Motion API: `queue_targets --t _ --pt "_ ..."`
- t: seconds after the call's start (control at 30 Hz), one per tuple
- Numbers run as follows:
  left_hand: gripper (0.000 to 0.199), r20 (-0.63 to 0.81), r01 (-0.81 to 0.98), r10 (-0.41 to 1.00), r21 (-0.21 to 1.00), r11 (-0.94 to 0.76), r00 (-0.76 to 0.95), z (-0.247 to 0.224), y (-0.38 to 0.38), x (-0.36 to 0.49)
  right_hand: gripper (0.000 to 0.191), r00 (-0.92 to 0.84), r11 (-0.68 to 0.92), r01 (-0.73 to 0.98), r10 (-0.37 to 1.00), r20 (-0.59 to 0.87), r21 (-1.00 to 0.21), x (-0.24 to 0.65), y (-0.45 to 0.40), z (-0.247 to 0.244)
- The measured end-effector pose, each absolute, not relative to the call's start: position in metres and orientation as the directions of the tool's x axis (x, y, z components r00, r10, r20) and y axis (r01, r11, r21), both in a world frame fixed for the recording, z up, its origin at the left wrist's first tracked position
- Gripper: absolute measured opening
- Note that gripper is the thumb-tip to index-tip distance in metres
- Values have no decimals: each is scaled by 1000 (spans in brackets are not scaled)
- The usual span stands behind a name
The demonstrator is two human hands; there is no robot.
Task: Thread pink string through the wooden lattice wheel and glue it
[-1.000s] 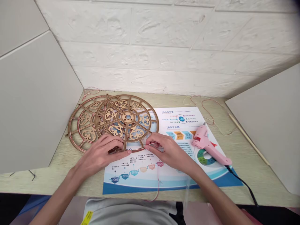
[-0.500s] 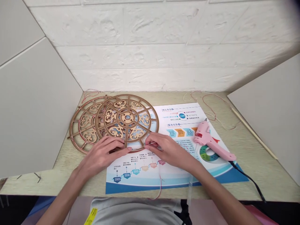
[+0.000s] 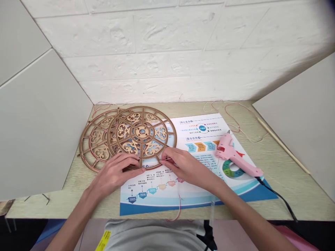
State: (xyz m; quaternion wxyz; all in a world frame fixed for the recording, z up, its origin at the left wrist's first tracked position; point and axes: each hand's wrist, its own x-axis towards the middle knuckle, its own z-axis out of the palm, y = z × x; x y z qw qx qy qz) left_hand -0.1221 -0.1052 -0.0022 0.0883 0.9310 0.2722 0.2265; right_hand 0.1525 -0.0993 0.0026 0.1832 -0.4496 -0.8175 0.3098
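Observation:
Two round openwork wooden wheels with scroll patterns overlap on the table. The front wheel [image 3: 142, 131] lies partly over the back wheel [image 3: 97, 135], which has pinkish thread along its rings. My left hand [image 3: 115, 172] is closed on the lower rim of the front wheel, thumb below and fingers over it. My right hand [image 3: 181, 164] pinches a thin pale thread [image 3: 167, 159] at the wheel's lower right rim. Its fingertips almost touch the rim. Below the hands, a pink-and-white length of thread [image 3: 179, 205] hangs toward the table's front edge.
Under the wheels and right hand lies a printed sheet [image 3: 162, 205]. On its right side rests a pink glue gun [image 3: 237, 157] with a black cord [image 3: 278, 197]. Loose thread [image 3: 235, 104] and a thin wooden stick [image 3: 285, 146] lie further right. White panels flank the table [image 3: 86, 205].
The view has shifted slightly. Both hands keep nearly the same places at the front wheel's rim, with the right hand still pinching the thread.

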Motion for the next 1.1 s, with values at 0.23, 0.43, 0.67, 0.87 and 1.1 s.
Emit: queue_targets --t 0.23,0.43,0.67,0.87,1.1 --pt "24 356 473 487 133 -871 798 3 -104 -117 12 -493 369 634 870 13 -680 151 -98 0" --pt "20 370 609 606 125 -783 704 8 -110 -83 12 -497 367 635 868 4 -679 151 -100 -1" --pt "13 331 700 814 417 -580 477 -5 -118 -49 11 -554 477 658 831 54 -583 149 -97 -2" --pt "15 294 744 828 367 -558 476 -7 -119 -52 14 -613 570 635 783 109 -522 147 -94 -5" --pt "10 446 803 722 13 -596 528 10 -128 -49 11 -619 545 599 780 94 -586 144 -89 9"
